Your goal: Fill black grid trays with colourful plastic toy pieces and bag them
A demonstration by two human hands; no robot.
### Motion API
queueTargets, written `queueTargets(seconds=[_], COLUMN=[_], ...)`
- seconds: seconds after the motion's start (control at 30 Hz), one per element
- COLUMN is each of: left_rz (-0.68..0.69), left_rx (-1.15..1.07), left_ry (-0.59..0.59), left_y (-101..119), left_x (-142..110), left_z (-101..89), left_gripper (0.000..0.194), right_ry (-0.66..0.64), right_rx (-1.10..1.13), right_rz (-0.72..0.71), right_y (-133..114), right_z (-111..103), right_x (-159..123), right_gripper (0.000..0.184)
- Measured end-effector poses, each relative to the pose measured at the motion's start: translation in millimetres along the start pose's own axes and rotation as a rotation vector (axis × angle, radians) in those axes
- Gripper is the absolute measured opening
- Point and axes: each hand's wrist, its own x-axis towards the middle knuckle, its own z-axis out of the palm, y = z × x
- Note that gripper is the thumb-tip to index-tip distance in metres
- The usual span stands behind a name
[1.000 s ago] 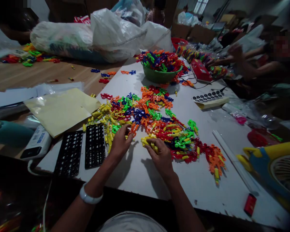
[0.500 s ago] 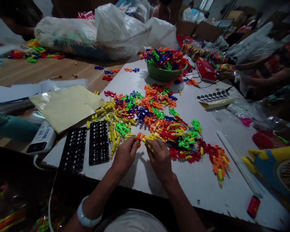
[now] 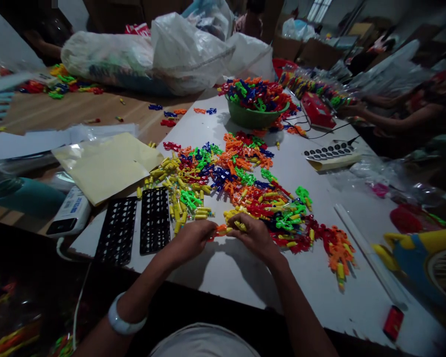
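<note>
My left hand (image 3: 195,239) is closed, pinching a small orange plastic figure (image 3: 220,228) over the front of the white table. Its far end meets the fingertips of my right hand (image 3: 255,237), which is closed around small yellow tube-like pieces (image 3: 241,226). Whether the orange and yellow parts are joined is too small to tell. Just beyond my hands spreads a pile of red, orange, green and blue plastic figures (image 3: 241,173), many with yellow tubes among them. More loose yellow tubes (image 3: 178,203) lie on its left side.
Two black perforated trays (image 3: 155,220) lie at left, beside a white power bank (image 3: 70,212) and a yellow sheet (image 3: 107,163). A green bowl (image 3: 258,115) heaped with figures stands behind. At right are a white rod (image 3: 369,253), a red lighter-like object (image 3: 393,322) and a co-worker's arms (image 3: 397,116).
Both hands have come slightly lower and turned more sideways, with the forearms spread wider. The orange figure has moved down with them and now lies level between my fingertips.
</note>
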Motion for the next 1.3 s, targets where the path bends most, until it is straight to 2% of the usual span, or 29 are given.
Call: queueTargets(seconds=[0.03,0.1,0.17,0.2,0.23,0.3,0.37,0.43,0.5,0.6,0.67,0.73,0.83,1.07,1.3], left_rz=[0.001,-0.004,-0.069,-0.118,-0.169,-0.231,-0.232,-0.203,-0.2,-0.3,-0.345,-0.316,-0.237,-0.194,-0.137], left_rx=[-0.014,0.032,0.214,0.322,0.418,0.53,0.54,0.499,0.428,0.219,0.0,-0.192,-0.307,-0.223,-0.083], left_ry=[0.019,0.112,0.219,0.247,0.262,0.275,0.312,0.381,0.439,0.481,0.444,0.381,0.357,0.347,0.313], left_y=[-2,-11,-23,-29,-36,-46,-51,-52,-47,-34,-22,-13,-3,4,16], left_x=[2,7,12,15,18,24,29,31,30,23,17,12,7,5,1], left_z=[-1.3,-7.0,-16.6,-21.7,-26.3,-32.4,-34.7,-34.6,-33.5,-27.5,-19.2,-8.6,4.9,9.0,7.7], left_gripper=[0.026,0.039,0.054,0.057,0.057,0.049,0.039,0.035,0.028,0.017,0.02,0.021,0.019,0.013,0.015], right_ry=[0.039,0.237,0.51,0.613,0.661,0.604,0.457,0.334,0.241,0.13,0.14,0.192,0.239,0.341,0.353], right_rx=[-0.006,-0.07,-0.176,-0.206,-0.194,-0.054,0.082,0.099,0.067,0.077,0.045,-0.045,-0.234,-0.491,-0.643], right_rz=[0.039,0.093,0.14,0.171,0.21,0.305,0.343,0.292,0.183,0.08,0.053,-0.007,-0.121,-0.151,-0.167], right_y=[3,8,9,8,6,1,-5,-8,-10,-14,-17,-21,-24,-23,-30], right_z=[-5,-16,-27,-30,-30,-22,-4,16,31,42,42,42,43,44,42], right_x=[-3,-10,-18,-21,-24,-25,-21,-17,-13,-10,-9,-7,-5,-7,-7], right_gripper=[0.015,0.019,0.024,0.027,0.029,0.032,0.033,0.03,0.024,0.022,0.025,0.024,0.02,0.024,0.02])
